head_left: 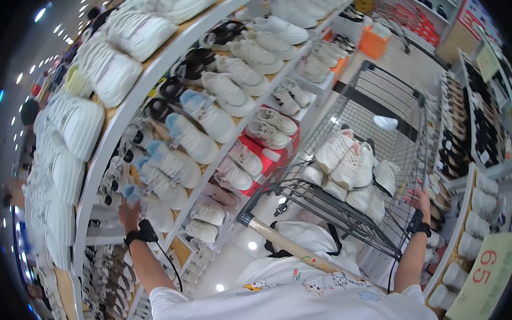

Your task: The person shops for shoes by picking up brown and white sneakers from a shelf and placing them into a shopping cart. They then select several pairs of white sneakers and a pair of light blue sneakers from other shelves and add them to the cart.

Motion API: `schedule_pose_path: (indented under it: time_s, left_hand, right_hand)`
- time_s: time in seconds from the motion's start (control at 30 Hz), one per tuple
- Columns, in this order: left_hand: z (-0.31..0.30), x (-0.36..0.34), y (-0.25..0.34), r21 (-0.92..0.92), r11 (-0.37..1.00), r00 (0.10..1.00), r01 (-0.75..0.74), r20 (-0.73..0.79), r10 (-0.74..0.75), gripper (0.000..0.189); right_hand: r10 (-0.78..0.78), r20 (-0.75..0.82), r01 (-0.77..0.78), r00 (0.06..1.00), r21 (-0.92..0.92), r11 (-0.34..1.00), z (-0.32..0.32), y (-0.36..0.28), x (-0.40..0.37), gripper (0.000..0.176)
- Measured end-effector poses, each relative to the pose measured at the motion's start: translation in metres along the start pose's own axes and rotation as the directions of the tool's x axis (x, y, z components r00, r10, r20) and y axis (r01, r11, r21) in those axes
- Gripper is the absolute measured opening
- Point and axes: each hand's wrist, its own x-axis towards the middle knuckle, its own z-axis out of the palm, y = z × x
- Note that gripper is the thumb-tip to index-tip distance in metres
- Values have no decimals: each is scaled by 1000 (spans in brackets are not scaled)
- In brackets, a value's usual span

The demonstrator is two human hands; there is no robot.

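Observation:
On the left shelf, my left hand (130, 216) is at the blue heel of a white sneaker (156, 214), thumb and fingers closed about it. The sneaker rests at the near end of a row of similar white and blue sneakers (175, 164). My right hand (418, 201) is beside the right side of the shopping cart (346, 114), fingers apart, with nothing visible in it. White sneakers (348, 161), some with pink linings, are piled in the cart. The cart's handle bar (295, 246) crosses in front of my body, and neither hand is on it.
Chunky white sneakers (109, 69) line the top shelf at left. Below are more shoes and a red shoebox (254, 154). At right stand racks of dark shoes (455, 115), rolled white items (476, 224) and a "65" price sign (485, 278). An orange box (373, 42) sits ahead.

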Motion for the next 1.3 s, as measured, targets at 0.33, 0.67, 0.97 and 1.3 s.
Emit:
schedule_pose_path:
  time_s: [0.33, 0.67, 0.97, 1.3]
  left_hand:
    - [-26, -21, 18, -22, 979, 978, 201, -54, -202, 48]
    - [-9, -16, 16, -205, 976, 937, 71, -321, -136, 39]
    - [-26, -31, 20, -341, 937, 873, -71, -475, -107, 32]
    - [-107, -104, 60, -489, 813, 833, -315, -553, -10, 26]
  right_hand:
    - [-7, -6, 7, 1000, -48, 999, -3, 0, 2, 42]
    - [-68, -22, 67, 997, -56, 996, 3, 3, -4, 48]
    - [-1, -53, -8, 999, -163, 987, -1, -4, -2, 42]
    - [31, -100, -53, 995, -225, 973, -5, -5, 11, 51]
